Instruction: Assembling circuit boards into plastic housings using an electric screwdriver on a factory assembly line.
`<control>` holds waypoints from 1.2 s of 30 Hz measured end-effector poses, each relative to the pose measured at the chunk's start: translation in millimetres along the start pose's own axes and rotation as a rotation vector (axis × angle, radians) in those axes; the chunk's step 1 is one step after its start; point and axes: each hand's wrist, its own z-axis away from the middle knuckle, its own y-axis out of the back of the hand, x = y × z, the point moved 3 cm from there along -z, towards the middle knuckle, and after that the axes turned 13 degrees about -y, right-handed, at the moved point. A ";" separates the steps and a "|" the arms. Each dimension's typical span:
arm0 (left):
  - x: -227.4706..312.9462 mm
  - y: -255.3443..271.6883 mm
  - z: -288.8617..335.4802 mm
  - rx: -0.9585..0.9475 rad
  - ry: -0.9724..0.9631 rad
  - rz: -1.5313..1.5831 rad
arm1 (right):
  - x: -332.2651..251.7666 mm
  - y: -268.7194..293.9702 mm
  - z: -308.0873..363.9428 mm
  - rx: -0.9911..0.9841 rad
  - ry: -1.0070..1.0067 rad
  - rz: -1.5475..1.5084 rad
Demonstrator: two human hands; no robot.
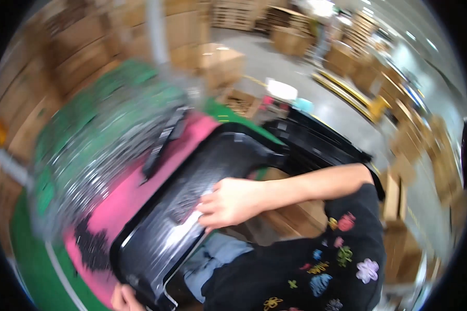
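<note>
A long, shiny black plastic panel with raised edges point(150, 230) lies slantwise in front of me. My right hand point(231, 205) is over its middle, fingers bent and bunched at its inner surface. Whether anything is between them is hidden by blur; a pale patch by the fingertips could be glare. At the panel's near left corner, my left hand point(125, 299) shows only in part, its fingers closed at the edge. Beneath the panel is a pink surface point(122, 189). On it rest a pile of small black pieces point(92, 244) and a narrow black part point(165, 142).
Clear plastic wrapping over green material point(106, 122) heaps up at the far left. Black plastic parts point(316, 140) are stacked to the right, near a round white-topped container point(281, 90). Cardboard boxes point(220, 65) stand behind, and a yellow rail point(347, 96) lies on the grey floor.
</note>
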 end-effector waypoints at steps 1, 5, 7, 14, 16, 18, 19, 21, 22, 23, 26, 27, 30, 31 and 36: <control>-56.7 2.2 18.5 -0.009 -0.101 0.099 | 5.3 10.7 -20.6 0.012 -0.012 -0.024; 0.5 -1.1 6.1 0.063 -0.050 0.378 | 49.5 33.5 -109.7 0.135 -0.160 0.103; 9.0 4.9 7.2 0.088 0.088 0.420 | 87.4 28.4 -156.3 0.209 -0.262 0.201; 4.8 -2.3 2.6 0.270 0.108 0.487 | 269.6 9.6 -210.1 0.055 -0.812 0.668; 0.8 -1.7 7.0 0.308 0.082 0.482 | 288.4 -1.7 -217.6 0.004 -0.833 0.635; -4.0 -0.9 11.1 0.376 0.068 0.546 | 297.5 -14.9 -221.8 -0.138 -0.820 0.542; -3.3 -1.0 12.0 0.408 0.044 0.588 | 293.2 -18.8 -226.3 -0.205 -0.799 0.547; -6.0 0.4 15.7 0.411 0.025 0.567 | 288.3 -18.4 -232.2 -0.260 -0.824 0.510; -6.5 1.0 17.3 0.402 0.011 0.556 | 285.3 -18.8 -231.4 -0.327 -0.860 0.476; -6.2 1.0 16.9 0.401 0.011 0.552 | 286.4 -17.9 -230.2 -0.293 -0.850 0.502; -4.5 -1.5 13.9 0.401 0.027 0.552 | 303.7 -20.8 -228.0 -0.166 -0.806 0.524; -5.8 -1.2 12.9 0.392 0.011 0.557 | 309.0 -22.6 -222.1 -0.171 -0.809 0.522; -5.0 2.5 13.0 0.391 0.033 0.538 | 293.3 -17.7 -213.9 0.032 -0.749 0.513; -5.3 2.9 13.1 0.399 0.054 0.533 | 292.6 -11.6 -214.2 0.126 -0.682 0.597; -9.8 2.5 11.0 0.371 0.051 0.524 | 282.6 13.5 -199.1 0.459 -0.457 0.759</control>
